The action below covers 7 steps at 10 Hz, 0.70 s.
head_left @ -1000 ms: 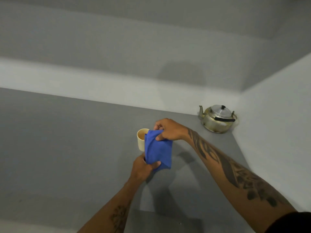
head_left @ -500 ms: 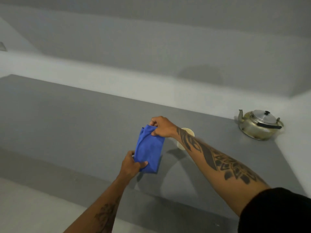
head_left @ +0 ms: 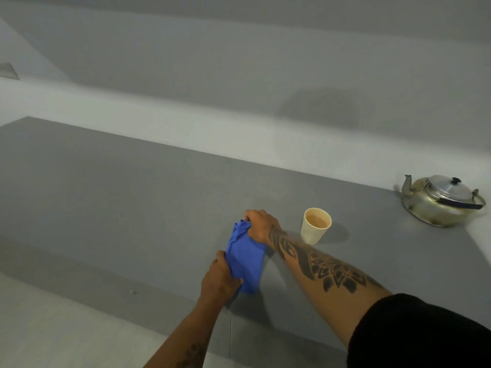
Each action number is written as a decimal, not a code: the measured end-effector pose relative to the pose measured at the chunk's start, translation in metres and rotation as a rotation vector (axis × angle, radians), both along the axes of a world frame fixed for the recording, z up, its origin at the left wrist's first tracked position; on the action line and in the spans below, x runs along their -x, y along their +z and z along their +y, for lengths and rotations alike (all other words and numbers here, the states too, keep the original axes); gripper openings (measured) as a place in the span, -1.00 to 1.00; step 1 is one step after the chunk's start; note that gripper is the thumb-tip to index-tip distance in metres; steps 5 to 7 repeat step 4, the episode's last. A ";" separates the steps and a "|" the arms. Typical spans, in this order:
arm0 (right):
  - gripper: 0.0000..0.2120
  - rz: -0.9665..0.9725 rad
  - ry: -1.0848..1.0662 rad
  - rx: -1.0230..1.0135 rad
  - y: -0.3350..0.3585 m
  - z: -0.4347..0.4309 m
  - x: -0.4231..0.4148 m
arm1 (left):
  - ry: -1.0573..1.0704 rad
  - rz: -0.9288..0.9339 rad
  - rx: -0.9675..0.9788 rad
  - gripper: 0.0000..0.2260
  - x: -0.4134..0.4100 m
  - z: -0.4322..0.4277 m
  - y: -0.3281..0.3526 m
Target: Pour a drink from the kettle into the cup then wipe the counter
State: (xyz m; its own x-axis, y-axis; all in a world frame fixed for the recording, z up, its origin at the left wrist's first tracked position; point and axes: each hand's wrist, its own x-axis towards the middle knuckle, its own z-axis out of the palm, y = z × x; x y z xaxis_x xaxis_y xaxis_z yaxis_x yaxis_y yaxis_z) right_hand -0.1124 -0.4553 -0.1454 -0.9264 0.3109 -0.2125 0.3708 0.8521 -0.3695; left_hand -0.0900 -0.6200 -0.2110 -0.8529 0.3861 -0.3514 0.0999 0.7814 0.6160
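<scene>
A folded blue cloth (head_left: 245,258) is held over the grey counter (head_left: 119,195) between both hands. My right hand (head_left: 261,225) pinches its far top corner. My left hand (head_left: 219,278) grips its near lower edge. A cream cup (head_left: 314,227) holding a light brown drink stands upright just right of my right wrist. The metal kettle (head_left: 438,203), lid on and black handle folded down, sits at the far right of the counter, spout pointing left.
A pale wall runs behind the counter, and another wall closes it off past the kettle. The counter's front edge (head_left: 106,285) drops to a light floor at lower left.
The view has swung left, so cup and kettle now sit further right. Both hands have carried the cloth left of the cup and lower toward the counter.
</scene>
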 end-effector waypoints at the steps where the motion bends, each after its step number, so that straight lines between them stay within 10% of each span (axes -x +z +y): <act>1: -0.74 -0.011 -0.014 -0.027 -0.004 -0.001 0.001 | -0.027 0.034 0.075 -0.29 0.003 -0.002 0.002; 7: -0.64 0.098 -0.024 -0.047 0.029 0.010 -0.005 | -0.114 0.212 0.197 -0.36 0.017 0.005 0.028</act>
